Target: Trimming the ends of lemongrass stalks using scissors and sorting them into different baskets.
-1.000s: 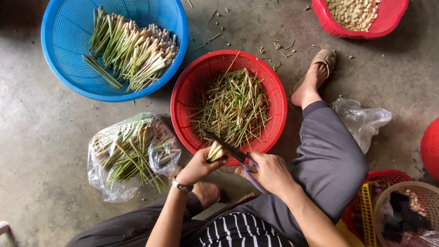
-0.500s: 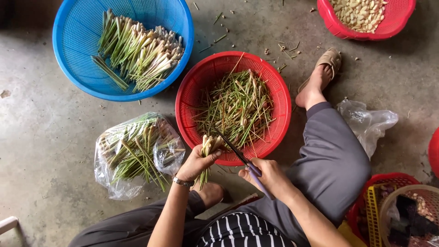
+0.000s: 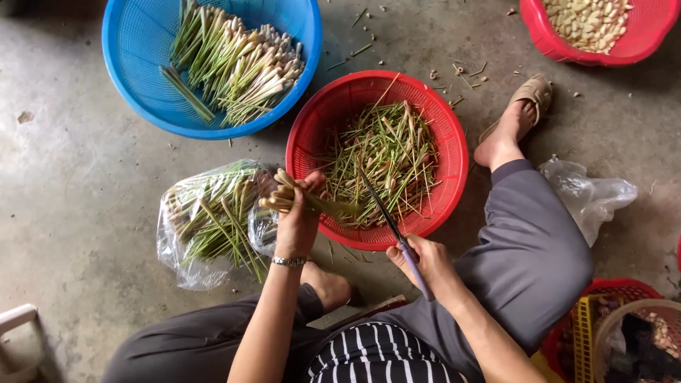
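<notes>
My left hand [image 3: 298,220] grips a small bunch of lemongrass stalks [image 3: 284,195], pale root ends pointing left, green ends over the rim of the red basket [image 3: 312,120]. My right hand [image 3: 422,266] holds a knife [image 3: 386,216] with a purple handle; its dark blade points up and left over the basket, close to the stalks' green ends. The red basket holds green and straw-coloured trimmings [image 3: 386,159].
A blue basket [image 3: 128,64] at top left holds trimmed lemongrass. A clear plastic bag [image 3: 209,223] of untrimmed stalks lies left of my hand. A red basket of pale peeled pieces [image 3: 589,25] sits top right. An empty plastic bag [image 3: 589,195] lies beside my right leg; more baskets stand bottom right.
My left hand has lifted the stalks and turned them so the root ends point left. The knife blade has swung up over the red basket.
</notes>
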